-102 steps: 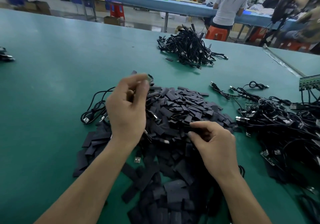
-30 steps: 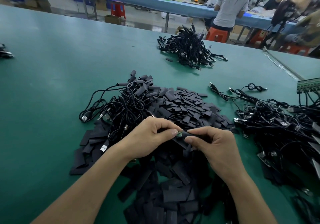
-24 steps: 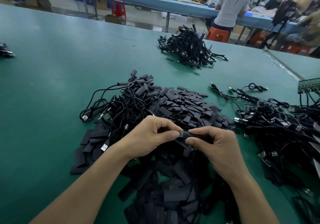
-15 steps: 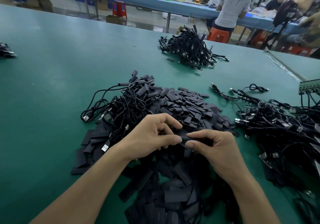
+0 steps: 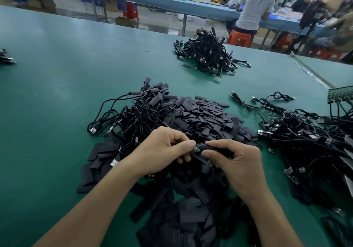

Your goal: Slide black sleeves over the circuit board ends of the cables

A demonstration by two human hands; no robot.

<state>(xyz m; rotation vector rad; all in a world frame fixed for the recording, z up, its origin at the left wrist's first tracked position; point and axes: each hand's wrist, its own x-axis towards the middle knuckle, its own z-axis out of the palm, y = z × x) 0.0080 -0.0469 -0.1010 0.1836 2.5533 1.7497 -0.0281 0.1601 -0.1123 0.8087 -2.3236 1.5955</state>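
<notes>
**Desk:** What does the coming move turn on?

**Operator:** I see both hands meeting low over the green surface (image 5: 57, 97), above the heap of loose sleeves (image 5: 206, 116). My read: it turns on one line. The black sleeve (image 5: 213, 147) lies with its long axis left to right across the view, its mouth towards the left hand (image 5: 164, 149). The right hand (image 5: 237, 160) is curled round the sleeve. The left hand pinches the circuit board (image 5: 196, 148) between thumb and fingers, just at that mouth. A sliver of green shows between the two sets of fingertips, so I judge the board is only partly covered. The right hand is nearer the sleeve's body and would do the pushing, leftwards along that axis.

**Desk:** And against the earlier frames?

**Operator:** A few seconds ago the hands were apart, the left raised over the tangled cables (image 5: 137, 113) and the right down among the sleeves. A second ago they had already joined, with green showing as it does now. Half a second ago I could not make out the board at all.
</notes>
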